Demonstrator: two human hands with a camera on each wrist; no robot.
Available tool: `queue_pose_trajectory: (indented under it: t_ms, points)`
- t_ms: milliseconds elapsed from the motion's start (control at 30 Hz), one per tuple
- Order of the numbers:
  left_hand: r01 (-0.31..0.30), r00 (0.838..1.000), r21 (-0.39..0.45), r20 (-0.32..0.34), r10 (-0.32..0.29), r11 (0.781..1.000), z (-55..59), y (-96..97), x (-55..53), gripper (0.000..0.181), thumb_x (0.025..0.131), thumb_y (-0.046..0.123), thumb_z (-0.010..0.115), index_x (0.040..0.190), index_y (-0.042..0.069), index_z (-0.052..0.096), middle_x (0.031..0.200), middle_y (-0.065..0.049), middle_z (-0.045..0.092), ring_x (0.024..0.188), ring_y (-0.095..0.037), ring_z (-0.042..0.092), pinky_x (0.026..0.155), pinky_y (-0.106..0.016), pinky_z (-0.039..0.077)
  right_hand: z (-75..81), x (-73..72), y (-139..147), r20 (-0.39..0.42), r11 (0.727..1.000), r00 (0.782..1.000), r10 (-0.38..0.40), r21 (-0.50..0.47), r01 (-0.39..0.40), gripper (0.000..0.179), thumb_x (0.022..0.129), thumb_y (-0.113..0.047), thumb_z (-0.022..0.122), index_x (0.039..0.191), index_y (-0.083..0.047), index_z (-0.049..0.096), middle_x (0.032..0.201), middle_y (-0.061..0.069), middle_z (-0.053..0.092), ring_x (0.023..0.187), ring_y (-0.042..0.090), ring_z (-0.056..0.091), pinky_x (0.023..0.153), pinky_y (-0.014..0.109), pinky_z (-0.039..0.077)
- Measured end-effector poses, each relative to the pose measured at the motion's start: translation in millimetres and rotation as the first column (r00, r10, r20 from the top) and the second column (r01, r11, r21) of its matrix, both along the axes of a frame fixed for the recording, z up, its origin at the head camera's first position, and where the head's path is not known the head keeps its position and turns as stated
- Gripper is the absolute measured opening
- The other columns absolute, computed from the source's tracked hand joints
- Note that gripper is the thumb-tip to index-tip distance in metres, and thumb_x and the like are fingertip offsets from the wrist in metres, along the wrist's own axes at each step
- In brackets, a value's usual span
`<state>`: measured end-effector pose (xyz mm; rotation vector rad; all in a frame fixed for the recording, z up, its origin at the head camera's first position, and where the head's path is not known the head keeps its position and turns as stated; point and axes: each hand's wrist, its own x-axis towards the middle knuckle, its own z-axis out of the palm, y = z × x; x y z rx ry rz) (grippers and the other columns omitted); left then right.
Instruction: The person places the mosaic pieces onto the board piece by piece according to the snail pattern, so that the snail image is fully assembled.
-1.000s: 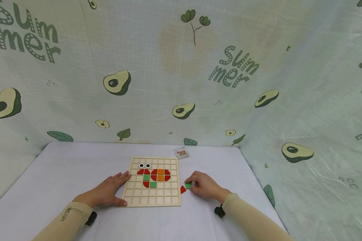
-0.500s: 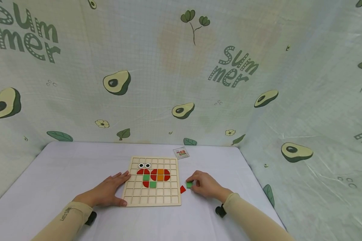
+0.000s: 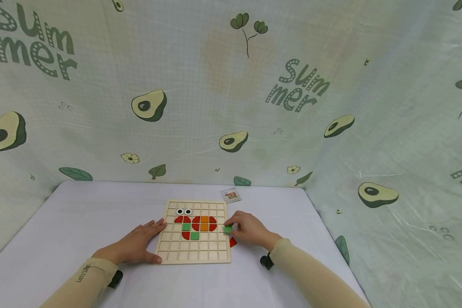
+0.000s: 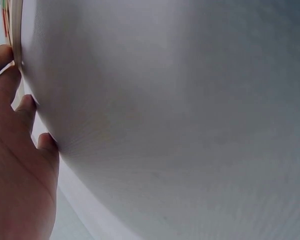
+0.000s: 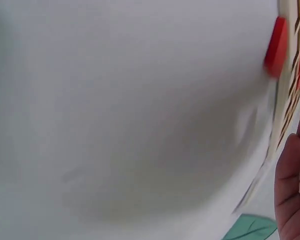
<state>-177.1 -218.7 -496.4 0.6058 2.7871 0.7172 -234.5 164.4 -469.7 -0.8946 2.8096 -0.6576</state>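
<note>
A pale wooden grid board [image 3: 194,255] lies on the white table. Several red, orange and green pieces and two eye pieces [image 3: 184,211] sit in its cells. My left hand [image 3: 136,244] rests with fingers spread, fingertips and thumb touching the board's left edge. My right hand [image 3: 252,231] pinches a green square tile [image 3: 228,229] over the board's right edge. Just under that hand a red piece [image 3: 232,242] lies against the board's right side; the right wrist view shows this red piece [image 5: 276,47] too. The left wrist view catches the fingers [image 4: 25,112] at the board's edge.
Behind the board's far right corner lies a small picture card [image 3: 231,195]. A printed cloth [image 3: 192,158] hangs behind the table and at its sides. Dark wrist cameras show under both sleeves.
My right hand has moved left with the green tile, from the table beside the board to above its right edge. The left hand and the board pieces stay put.
</note>
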Motion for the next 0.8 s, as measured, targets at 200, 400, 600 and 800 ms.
queue_pose_trajectory:
  t_ms: [200,400,600,800]
  points:
    - [-0.005,1.000,0.012,0.009,0.005,1.000,0.8,0.1,0.1,0.109,0.066,0.052,0.088,0.150,0.001,0.041,0.158,-0.018,0.032,0.143,-0.047,0.025,0.114,-0.065,0.019,-1.2,0.1,-37,0.001,0.999,1.000,0.020,0.026,-0.020,0.029,0.086,-0.019,0.072,0.115,-0.023,0.076,0.102,-0.011,0.060,0.077,0.006,0.051,0.067,0.021,0.047]
    - [-0.013,1.000,0.013,0.016,0.013,1.000,-2.0,0.0,-0.7,0.109,0.066,0.053,0.088,0.150,0.002,0.041,0.159,-0.017,0.032,0.144,-0.046,0.024,0.115,-0.064,0.018,-8.5,5.6,-60,-0.044,0.996,0.996,0.080,0.049,-0.077,0.028,0.087,-0.016,0.070,0.113,-0.024,0.076,0.101,-0.011,0.060,0.079,0.004,0.051,0.068,0.020,0.047]
    - [-0.016,1.000,0.019,0.015,0.016,1.000,-3.8,-0.8,-1.0,0.110,0.065,0.053,0.088,0.150,0.002,0.042,0.159,-0.016,0.032,0.144,-0.045,0.025,0.115,-0.064,0.018,-11.5,9.6,-67,-0.068,0.993,0.993,0.094,0.082,-0.088,0.033,0.085,-0.013,0.067,0.115,-0.022,0.076,0.102,-0.009,0.060,0.081,0.003,0.051,0.070,0.020,0.047]
    - [-0.004,1.000,0.020,-0.002,0.004,1.000,-2.3,-1.6,-0.2,0.110,0.065,0.054,0.088,0.150,0.001,0.042,0.158,-0.018,0.033,0.143,-0.046,0.026,0.114,-0.064,0.019,-11.5,9.6,-70,-0.080,0.990,0.991,0.110,0.101,-0.102,0.031,0.087,-0.015,0.068,0.117,-0.022,0.075,0.103,-0.010,0.060,0.083,0.003,0.052,0.072,0.020,0.048]
